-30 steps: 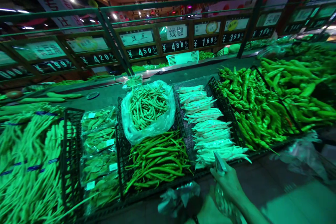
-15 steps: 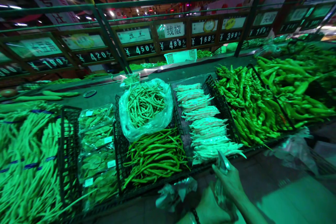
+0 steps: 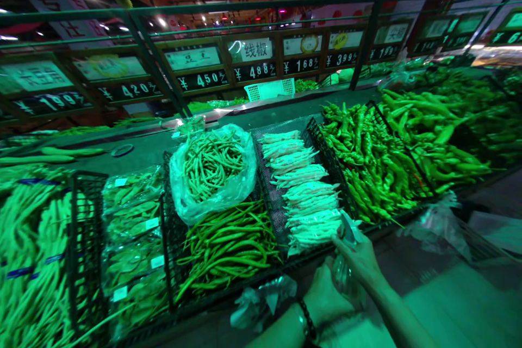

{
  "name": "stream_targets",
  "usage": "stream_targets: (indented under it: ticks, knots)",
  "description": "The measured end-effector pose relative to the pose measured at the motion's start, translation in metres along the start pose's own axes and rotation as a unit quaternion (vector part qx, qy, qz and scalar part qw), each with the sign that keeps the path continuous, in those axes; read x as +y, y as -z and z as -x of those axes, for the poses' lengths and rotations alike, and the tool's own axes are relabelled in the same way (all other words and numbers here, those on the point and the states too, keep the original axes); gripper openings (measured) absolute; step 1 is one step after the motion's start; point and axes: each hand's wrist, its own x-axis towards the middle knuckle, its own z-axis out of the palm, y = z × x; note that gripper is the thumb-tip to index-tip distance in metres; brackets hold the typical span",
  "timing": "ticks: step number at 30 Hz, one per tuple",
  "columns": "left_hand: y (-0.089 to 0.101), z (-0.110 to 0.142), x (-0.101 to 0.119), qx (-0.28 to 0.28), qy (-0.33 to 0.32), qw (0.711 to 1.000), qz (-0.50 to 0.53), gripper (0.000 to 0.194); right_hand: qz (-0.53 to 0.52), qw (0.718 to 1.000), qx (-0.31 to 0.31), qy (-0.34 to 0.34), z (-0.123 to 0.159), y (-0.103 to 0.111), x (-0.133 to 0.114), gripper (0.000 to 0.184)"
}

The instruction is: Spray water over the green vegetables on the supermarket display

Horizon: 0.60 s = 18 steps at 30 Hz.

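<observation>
My right hand (image 3: 359,261) pinches the top of a clear plastic bag (image 3: 346,274) at the front edge of a vegetable stall. My left hand (image 3: 324,299), with a dark bracelet on the wrist, grips the same bag lower down. Both hands hover just in front of a crate of pale white bundled pods (image 3: 305,190). Left of that crate lies a pile of thin green chilies (image 3: 230,244), with an open plastic bag of green beans (image 3: 212,168) behind it.
Black mesh crates (image 3: 87,239) hold long beans at the left and wrapped packs of flat pods (image 3: 130,228). Large green peppers (image 3: 375,157) fill crates on the right. Loose plastic bags (image 3: 261,302) hang at the stall's front. Price signs (image 3: 256,70) line a rail behind.
The view has shifted so the stall slides left. Both hands have risen toward the white pods, and the left hand and wrist have come more into view, still on the bag.
</observation>
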Motion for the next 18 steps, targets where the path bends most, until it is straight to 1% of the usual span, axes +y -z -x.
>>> stream_targets:
  ticks: [1, 2, 3, 5, 6, 7, 9, 13, 15, 18]
  knots:
    - [0.0, -0.005, 0.003, 0.007, -0.002, 1.0, -0.009, 0.038, 0.001, 1.0, 0.005, 0.004, -0.006, 0.001, -0.003, 0.05]
    - [0.0, -0.01, 0.006, 0.015, -0.003, 1.0, -0.016, 0.043, 0.001, 1.0, 0.011, 0.009, -0.013, 0.002, -0.007, 0.054]
    - [0.0, -0.015, 0.008, 0.023, -0.005, 1.0, -0.021, 0.054, -0.001, 1.0, 0.015, 0.016, -0.019, 0.003, -0.012, 0.06]
    - [-0.001, -0.023, 0.014, 0.045, -0.011, 0.998, -0.034, 0.082, -0.012, 0.999, 0.014, 0.029, -0.032, 0.002, -0.021, 0.07]
    - [-0.002, -0.027, 0.017, 0.061, -0.013, 0.997, -0.046, 0.09, -0.018, 0.999, 0.006, 0.034, -0.038, 0.001, -0.027, 0.074]
    - [-0.002, -0.029, 0.02, 0.08, -0.015, 0.995, -0.06, 0.093, -0.024, 0.999, -0.007, 0.037, -0.044, -0.001, -0.031, 0.075]
    - [-0.001, -0.032, 0.028, 0.116, -0.016, 0.989, -0.087, 0.087, -0.027, 0.998, -0.035, 0.045, -0.055, -0.006, -0.039, 0.07]
    - [0.005, -0.033, 0.036, 0.165, -0.025, 0.98, -0.11, 0.081, -0.012, 0.996, -0.065, 0.063, -0.067, -0.023, -0.046, 0.046]
    - [0.009, -0.03, 0.034, 0.179, -0.036, 0.977, -0.105, 0.078, -0.004, 0.995, -0.073, 0.074, -0.068, -0.032, -0.047, 0.038]
    - [0.013, -0.023, 0.033, 0.175, -0.06, 0.98, -0.071, 0.077, 0.009, 0.992, -0.094, 0.089, -0.063, -0.044, -0.051, 0.031]
